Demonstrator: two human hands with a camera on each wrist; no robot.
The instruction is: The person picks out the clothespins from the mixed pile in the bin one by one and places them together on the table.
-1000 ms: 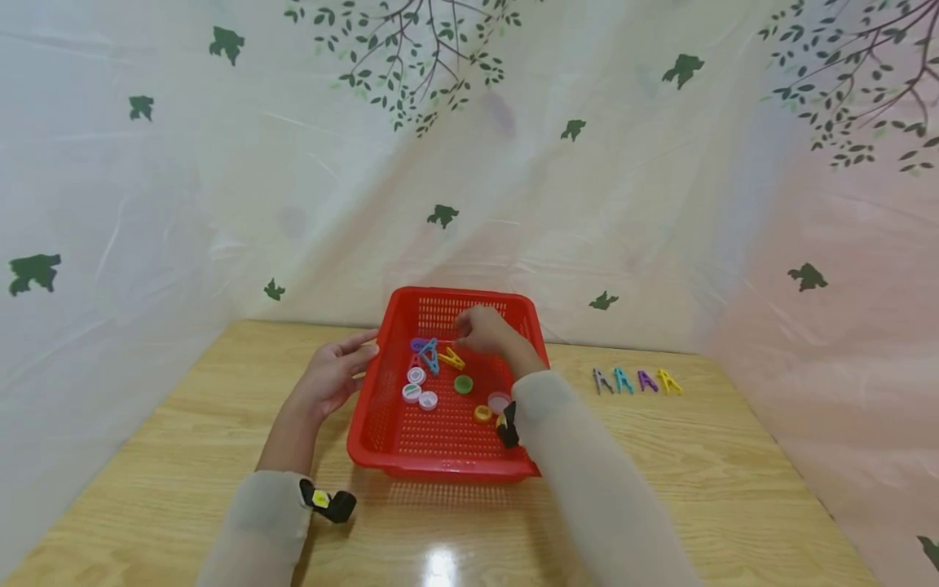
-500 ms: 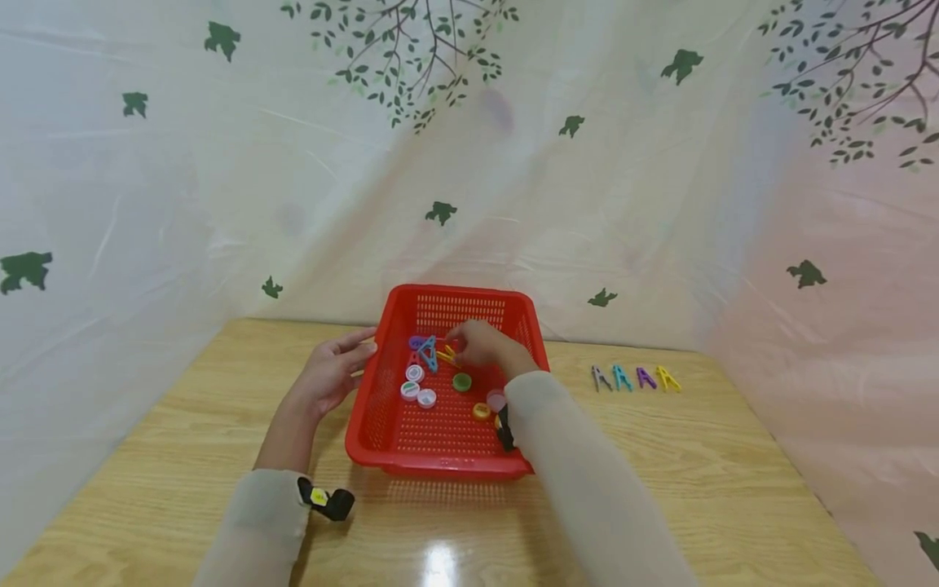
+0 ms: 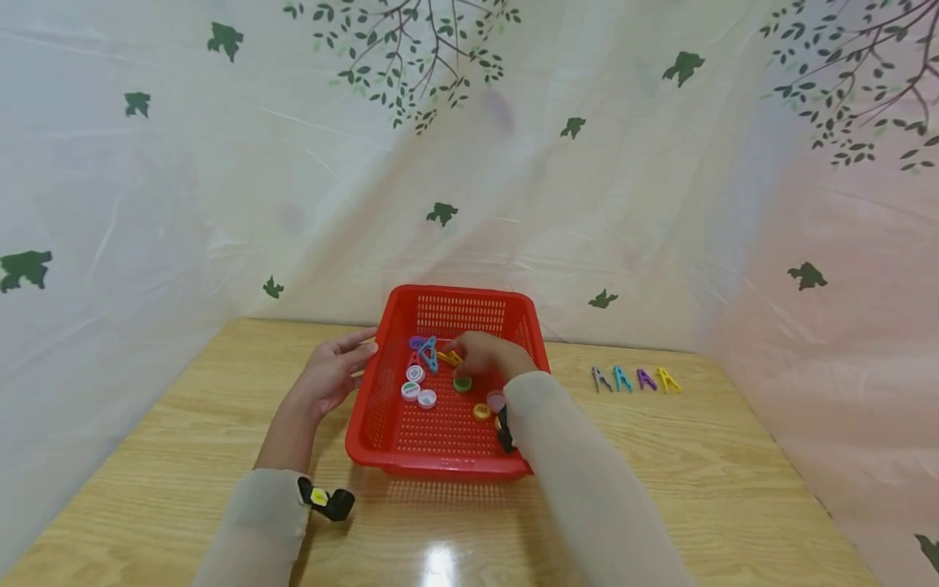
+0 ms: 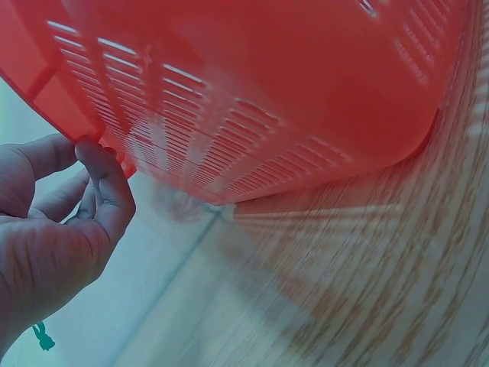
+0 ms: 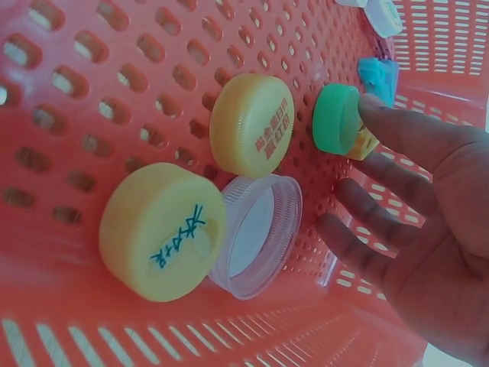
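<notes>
Beside basket [image 3: 369,416]: four clothespins [image 3: 635,380]

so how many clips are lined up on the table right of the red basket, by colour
grey clip: 1
blue clip: 1
purple clip: 1
yellow clip: 1
total: 4
</notes>
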